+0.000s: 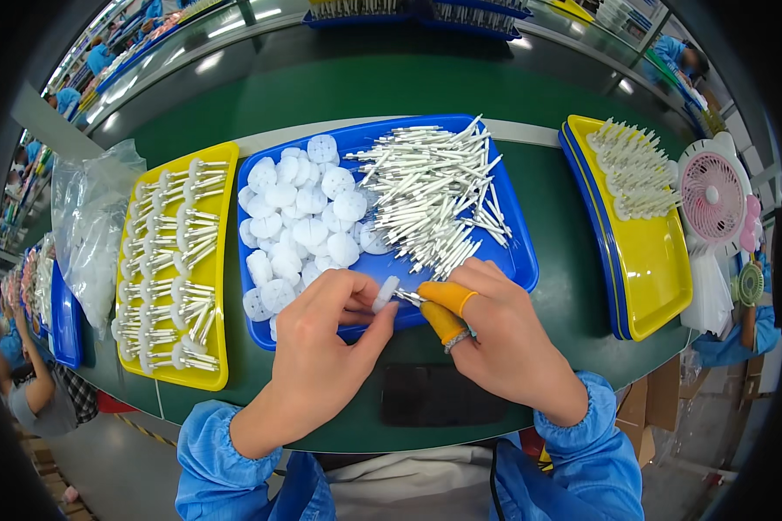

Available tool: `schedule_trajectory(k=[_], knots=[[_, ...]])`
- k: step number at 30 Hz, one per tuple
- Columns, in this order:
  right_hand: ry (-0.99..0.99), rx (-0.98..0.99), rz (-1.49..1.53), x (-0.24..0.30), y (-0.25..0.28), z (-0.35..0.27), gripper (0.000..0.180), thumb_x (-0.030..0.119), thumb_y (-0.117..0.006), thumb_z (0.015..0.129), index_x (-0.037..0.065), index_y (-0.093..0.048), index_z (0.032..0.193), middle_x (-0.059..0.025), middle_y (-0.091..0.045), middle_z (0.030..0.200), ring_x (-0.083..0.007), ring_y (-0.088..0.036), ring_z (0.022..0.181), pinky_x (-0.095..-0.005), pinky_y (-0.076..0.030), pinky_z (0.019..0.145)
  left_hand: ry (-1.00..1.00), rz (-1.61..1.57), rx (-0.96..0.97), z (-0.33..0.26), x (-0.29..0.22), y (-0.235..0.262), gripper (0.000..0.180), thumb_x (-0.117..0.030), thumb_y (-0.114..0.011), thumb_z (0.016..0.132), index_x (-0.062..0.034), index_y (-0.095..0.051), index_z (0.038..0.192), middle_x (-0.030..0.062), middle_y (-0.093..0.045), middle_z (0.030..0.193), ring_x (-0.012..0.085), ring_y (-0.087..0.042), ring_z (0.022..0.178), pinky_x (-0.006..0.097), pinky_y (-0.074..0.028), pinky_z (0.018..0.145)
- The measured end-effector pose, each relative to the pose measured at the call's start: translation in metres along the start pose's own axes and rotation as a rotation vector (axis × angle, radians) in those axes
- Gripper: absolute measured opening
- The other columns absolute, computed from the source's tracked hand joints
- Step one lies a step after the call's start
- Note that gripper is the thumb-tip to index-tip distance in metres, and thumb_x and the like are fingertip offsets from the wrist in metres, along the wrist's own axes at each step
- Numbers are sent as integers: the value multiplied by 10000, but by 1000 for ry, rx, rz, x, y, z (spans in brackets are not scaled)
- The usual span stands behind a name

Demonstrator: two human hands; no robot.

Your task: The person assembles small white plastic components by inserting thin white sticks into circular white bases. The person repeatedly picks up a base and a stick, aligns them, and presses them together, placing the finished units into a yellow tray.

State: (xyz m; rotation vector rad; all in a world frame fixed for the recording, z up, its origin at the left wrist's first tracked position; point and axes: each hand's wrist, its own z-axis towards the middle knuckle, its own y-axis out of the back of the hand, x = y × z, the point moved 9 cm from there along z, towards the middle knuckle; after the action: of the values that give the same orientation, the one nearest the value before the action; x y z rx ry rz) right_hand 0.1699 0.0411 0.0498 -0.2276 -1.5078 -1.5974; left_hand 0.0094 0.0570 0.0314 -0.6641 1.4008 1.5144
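Between the thumb and fingers of my left hand (317,343) is a white plastic disc (386,294), turned edge-on. My right hand (508,326) wears yellow finger cots on the thumb and index finger. These pinch thin white rods with metal ends (410,298), whose tips meet the disc; how many rods is hidden. Both hands work over the near edge of a blue tray (514,227). Its left half carries a heap of loose white discs (308,204). Its right half bears a pile of loose white rods (430,187).
On the left, a yellow tray (219,300) carries rows of discs fitted with rods, beside a clear plastic bag (87,226). Stacked trays stand right, a yellow one (656,278) on top, near a pink fan (711,195). A dark phone-like slab (439,396) lies on the green table near me.
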Motion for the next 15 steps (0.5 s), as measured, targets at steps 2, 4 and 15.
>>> schedule_trajectory(k=[2, 4, 15], knots=[[32, -25, -19, 4, -2, 0, 477, -75, -754, 647, -85, -731, 1124, -161, -616, 989, -367, -604, 990, -467, -495, 867, -6, 18, 3, -1, -2, -1, 182, 28, -810, 898, 16, -671, 1016, 127, -692, 934, 240, -770, 798, 335, -655, 720], [46, -40, -18, 7, -6, -1, 476, -71, -761, 645, -88, -730, 1120, -161, -622, 996, -364, -606, 988, -464, -494, 860, -28, 27, -8, -1, -6, -2, 177, 32, -807, 895, 18, -665, 999, 128, -689, 935, 243, -766, 792, 334, -656, 722], [66, -208, 108, 15, -3, -9, 410, -90, -720, 576, -96, -736, 986, -162, -606, 883, -361, -593, 824, -467, -481, 734, -176, 126, 17, -5, -23, 0, 188, 111, -744, 853, 47, -677, 1017, 134, -676, 951, 237, -771, 816, 335, -679, 730]])
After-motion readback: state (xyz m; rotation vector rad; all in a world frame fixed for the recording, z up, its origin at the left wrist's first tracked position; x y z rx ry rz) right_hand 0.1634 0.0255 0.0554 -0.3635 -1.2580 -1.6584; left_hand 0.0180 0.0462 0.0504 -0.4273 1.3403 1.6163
